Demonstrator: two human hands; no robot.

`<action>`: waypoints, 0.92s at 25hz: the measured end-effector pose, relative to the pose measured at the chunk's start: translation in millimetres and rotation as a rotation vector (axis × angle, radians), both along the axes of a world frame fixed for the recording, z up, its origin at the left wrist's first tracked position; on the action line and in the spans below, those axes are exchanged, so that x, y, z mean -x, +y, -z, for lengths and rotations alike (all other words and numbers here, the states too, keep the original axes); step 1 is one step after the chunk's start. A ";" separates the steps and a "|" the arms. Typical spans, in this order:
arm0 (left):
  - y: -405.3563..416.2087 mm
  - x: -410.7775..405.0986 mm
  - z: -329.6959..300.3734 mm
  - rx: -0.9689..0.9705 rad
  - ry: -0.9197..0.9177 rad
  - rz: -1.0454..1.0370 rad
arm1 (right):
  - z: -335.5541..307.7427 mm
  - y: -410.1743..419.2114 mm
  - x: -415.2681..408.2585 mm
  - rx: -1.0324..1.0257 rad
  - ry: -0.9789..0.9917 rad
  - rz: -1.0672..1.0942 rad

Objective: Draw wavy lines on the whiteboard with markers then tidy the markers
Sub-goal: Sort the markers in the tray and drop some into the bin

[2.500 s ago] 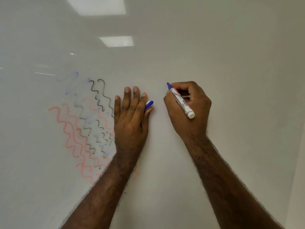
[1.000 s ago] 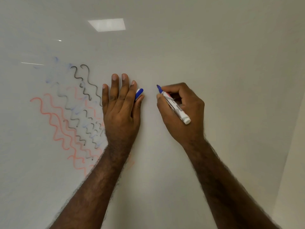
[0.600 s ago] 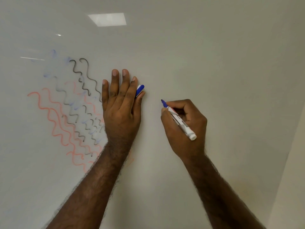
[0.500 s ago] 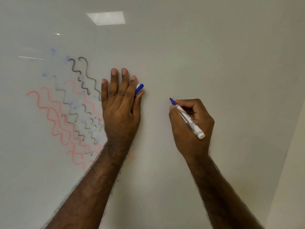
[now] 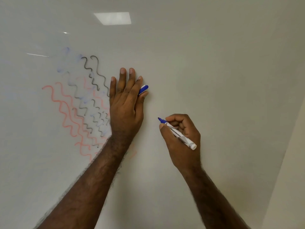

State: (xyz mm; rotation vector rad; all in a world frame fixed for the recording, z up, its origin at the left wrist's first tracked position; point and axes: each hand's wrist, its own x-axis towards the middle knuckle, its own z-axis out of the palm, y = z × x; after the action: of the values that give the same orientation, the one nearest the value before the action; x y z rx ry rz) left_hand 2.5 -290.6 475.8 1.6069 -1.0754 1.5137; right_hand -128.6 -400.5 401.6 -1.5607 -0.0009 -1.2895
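Note:
The whiteboard [image 5: 214, 80] fills the view. Black, red and faint blue wavy lines [image 5: 82, 104] cover its left part. My left hand [image 5: 126, 103] lies flat on the board beside those lines, fingers straight. A blue marker cap [image 5: 143, 90] is pinched between its thumb and forefinger. My right hand [image 5: 181, 138] grips an uncapped blue marker [image 5: 177, 133], white-bodied. The marker's tip points up-left at the board, lower right of the left hand. No fresh blue line shows near the tip.
A ceiling light reflection [image 5: 113, 18] shows on the board's top. The board's right edge meets a beige wall [image 5: 290, 162] at the lower right. Bare white board lies right of and below my hands.
My right hand has carried the marker down the board, from level with the left fingers to below them. The left hand has stayed flat with the cap.

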 end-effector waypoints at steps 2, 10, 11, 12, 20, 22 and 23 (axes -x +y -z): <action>8.4 6.8 2.1 -0.040 0.051 0.051 | -3.7 3.7 4.8 -0.056 0.016 -0.077; 65.7 54.2 68.9 -0.046 0.303 0.271 | -5.1 25.3 12.4 -0.281 0.115 -0.425; 74.0 57.6 78.2 -0.038 0.369 0.278 | -4.1 29.8 12.3 -0.286 0.140 -0.440; 83.6 60.3 88.4 -0.036 0.440 0.276 | -2.0 35.2 11.0 -0.274 0.173 -0.456; 155.0 70.9 150.9 -0.133 0.782 0.275 | 23.1 80.8 -10.8 -0.193 0.370 -0.563; 172.3 73.4 162.0 -0.148 0.814 0.268 | 31.4 97.5 -16.8 -0.157 0.420 -0.599; 182.1 75.0 167.4 -0.153 0.825 0.254 | 36.2 107.2 -20.0 -0.141 0.446 -0.618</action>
State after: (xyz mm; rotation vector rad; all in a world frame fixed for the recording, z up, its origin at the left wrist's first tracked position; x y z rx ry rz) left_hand -72.5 -108.5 308.5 1.8516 -0.8679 0.5031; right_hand -108.7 -293.3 365.4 -1.5295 -0.1006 -0.4419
